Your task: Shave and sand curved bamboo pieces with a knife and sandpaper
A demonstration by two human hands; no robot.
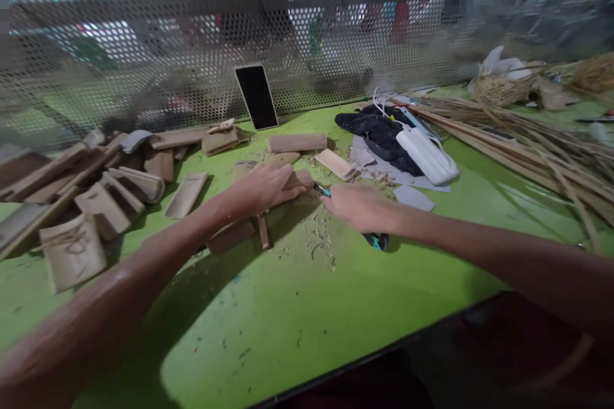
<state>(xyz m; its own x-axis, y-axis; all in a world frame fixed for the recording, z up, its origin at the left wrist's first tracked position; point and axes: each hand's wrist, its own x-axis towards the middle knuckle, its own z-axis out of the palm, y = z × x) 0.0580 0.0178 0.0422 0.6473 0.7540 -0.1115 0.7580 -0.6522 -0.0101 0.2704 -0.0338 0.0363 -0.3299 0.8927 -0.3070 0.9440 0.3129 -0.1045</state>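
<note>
The left grip (268,188) is pressed down with its fingers bent over a piece of wood (303,179), and the wood's end pokes out toward the right grip (359,206). The right grip is curled around a knife (377,241). The blade (319,189) is right by the wood's end, but I cannot tell if they touch. Curly shavings (319,246) lie on the green table (268,319), just nearer than the grips. A block (297,142) lies just past the left grip, and a phone (256,96) stands farther back. Past the right grip are a black cloth (357,124) and a white box (426,156).
</note>
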